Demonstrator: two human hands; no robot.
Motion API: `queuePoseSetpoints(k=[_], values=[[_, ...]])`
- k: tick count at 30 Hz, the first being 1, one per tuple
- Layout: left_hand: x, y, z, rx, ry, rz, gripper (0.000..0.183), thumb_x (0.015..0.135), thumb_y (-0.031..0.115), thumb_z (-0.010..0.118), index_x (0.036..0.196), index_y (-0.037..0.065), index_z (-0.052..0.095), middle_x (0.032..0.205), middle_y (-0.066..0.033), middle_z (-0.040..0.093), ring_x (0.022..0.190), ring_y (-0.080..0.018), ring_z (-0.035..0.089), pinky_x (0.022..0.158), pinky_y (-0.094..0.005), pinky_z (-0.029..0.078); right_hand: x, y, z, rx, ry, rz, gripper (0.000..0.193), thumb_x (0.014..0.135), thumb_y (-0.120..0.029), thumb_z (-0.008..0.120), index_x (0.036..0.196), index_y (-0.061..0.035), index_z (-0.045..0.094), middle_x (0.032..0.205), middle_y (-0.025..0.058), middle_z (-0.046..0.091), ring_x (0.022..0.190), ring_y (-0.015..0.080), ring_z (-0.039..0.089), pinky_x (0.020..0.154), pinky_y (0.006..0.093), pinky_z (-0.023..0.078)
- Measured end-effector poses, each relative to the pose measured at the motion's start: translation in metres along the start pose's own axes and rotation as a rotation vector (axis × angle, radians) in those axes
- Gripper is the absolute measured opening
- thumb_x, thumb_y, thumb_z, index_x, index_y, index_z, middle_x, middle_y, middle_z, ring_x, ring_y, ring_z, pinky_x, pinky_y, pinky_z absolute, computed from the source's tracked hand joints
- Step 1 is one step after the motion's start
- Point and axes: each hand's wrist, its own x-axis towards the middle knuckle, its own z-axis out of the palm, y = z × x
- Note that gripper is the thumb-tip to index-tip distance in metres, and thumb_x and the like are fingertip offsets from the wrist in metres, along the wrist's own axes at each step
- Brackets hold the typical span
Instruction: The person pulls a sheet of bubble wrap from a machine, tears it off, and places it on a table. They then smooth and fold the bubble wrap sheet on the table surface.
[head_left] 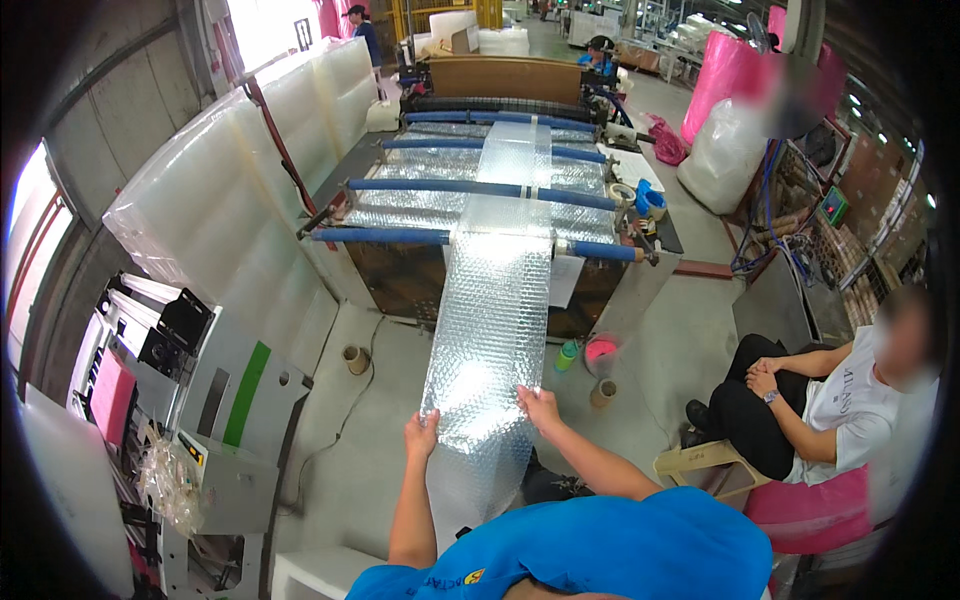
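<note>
A long strip of clear bubble wrap (490,330) runs from the roller machine down toward me, its surface shining under the lights. My left hand (421,434) pinches its left edge. At the opposite edge, slightly farther up, my right hand (538,408) is closed on the wrap. Between both hands the strip spans flat, and its lower end hangs down in front of my blue shirt. Beyond them, the machine's blue rollers (380,237) lie crosswise, with the strip passing over them.
A seated person (800,410) is at the right. Cardboard tubes (356,360), a green bottle (567,355) and a pink-topped container (601,350) stand on the floor. A grey-white machine (230,410) is at left, below stacked wrapped foam (240,160). A cable crosses the floor.
</note>
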Motion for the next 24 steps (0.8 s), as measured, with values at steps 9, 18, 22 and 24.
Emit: queuePoseSetpoints(k=[9,18,22,24], values=[[0.016,-0.057,0.034,0.314,-0.042,-0.061,0.045,0.075,0.043,0.049,0.089,0.0,0.054,0.078,-0.0209,0.056,0.075,-0.034,0.055,0.064,-0.0381,0.042,0.033,0.052,-0.024,-0.22,-0.08,0.094,0.026,0.078,-0.027,0.054,0.074,-0.0017,0.056,0.06,0.0021,0.054,0.047,0.0076,0.046,0.043,0.0214,0.037],[0.085,-0.063,0.072,0.316,-0.13,-0.206,0.051,0.075,0.048,0.045,0.09,0.0,0.051,0.083,-0.0232,0.054,0.081,-0.0362,0.052,0.068,-0.0401,0.04,0.086,0.026,-0.032,-0.197,-0.095,0.06,0.026,0.078,-0.027,0.053,0.071,-0.0018,0.058,0.064,0.0016,0.055,0.056,0.0076,0.048,0.049,0.0211,0.038],[0.123,-0.033,0.093,0.346,-0.051,-0.128,0.053,0.075,0.049,0.044,0.095,0.0,0.051,0.088,-0.0227,0.054,0.085,-0.036,0.052,0.072,-0.0391,0.04,0.136,0.021,-0.037,-0.33,-0.035,-0.022,0.027,0.078,-0.028,0.052,0.073,-0.002,0.058,0.066,0.001,0.055,0.059,0.0076,0.048,0.053,0.0207,0.037],[0.144,-0.028,0.101,0.322,-0.015,-0.081,0.054,0.075,0.049,0.045,0.099,0.001,0.05,0.093,-0.0218,0.054,0.088,-0.0356,0.051,0.074,-0.0384,0.04,0.151,0.004,-0.035,-0.276,-0.012,-0.075,0.027,0.079,-0.028,0.052,0.073,-0.0028,0.058,0.067,0.0007,0.055,0.059,0.0074,0.048,0.052,0.0206,0.038]])
